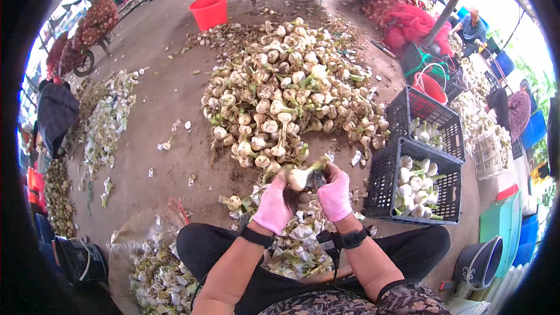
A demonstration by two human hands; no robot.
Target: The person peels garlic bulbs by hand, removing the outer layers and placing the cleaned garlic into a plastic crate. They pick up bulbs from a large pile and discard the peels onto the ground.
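Observation:
Between my hands is a whitish garlic bulb point(297, 179), its stem pointing right and dark roots hanging at its left. My left hand point(273, 203), in a pink glove with dirty fingertips, is closed on the bulb's root side. Around the stem end my right hand point(335, 193), gloved alike, is closed; a dark patch by its fingers cannot be made out. Just beyond lies a large heap of untrimmed garlic point(280, 93). Peeled skins point(300, 242) cover the ground between my legs.
To the right, a black crate point(379, 189) holds cleaner bulbs, with another crate point(398, 111) behind it. A red bucket point(209, 11) stands past the heap. Loaded carts point(96, 20) are farther back. Other people point(471, 26) sit at the right; a dark bucket point(479, 262) is lower right.

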